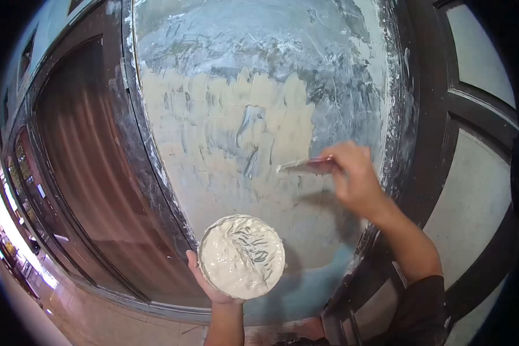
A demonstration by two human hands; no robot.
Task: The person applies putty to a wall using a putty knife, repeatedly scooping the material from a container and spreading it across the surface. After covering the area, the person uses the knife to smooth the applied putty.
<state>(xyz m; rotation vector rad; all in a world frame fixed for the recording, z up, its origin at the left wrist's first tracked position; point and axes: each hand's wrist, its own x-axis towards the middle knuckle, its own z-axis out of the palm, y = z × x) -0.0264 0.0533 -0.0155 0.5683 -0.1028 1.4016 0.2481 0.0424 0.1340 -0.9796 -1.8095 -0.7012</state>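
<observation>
My left hand (205, 282) is wrapped around the underside of a round bowl (200, 254) full of creamy, off-white putty (225, 262). Furrows mark the putty's surface at the upper right. My right hand (354, 179), slightly blurred, grips a putty knife (308, 166) whose blade points left, close to the wall panel (340, 115). A broad cream coat with vertical streaks covers the panel's middle, and a rougher grey-blue patch shows through near its centre. Grey-blue surface shows above and to the right of the coat. The bowl is below and left of the knife.
On the left stands a dark-framed glass door (78, 155) with a brown curtain behind it. A dark frame with pale panels (473, 179) rises on the right. Putty-smeared edging (155, 155) borders the panel. Tiled floor (98, 311) lies at lower left.
</observation>
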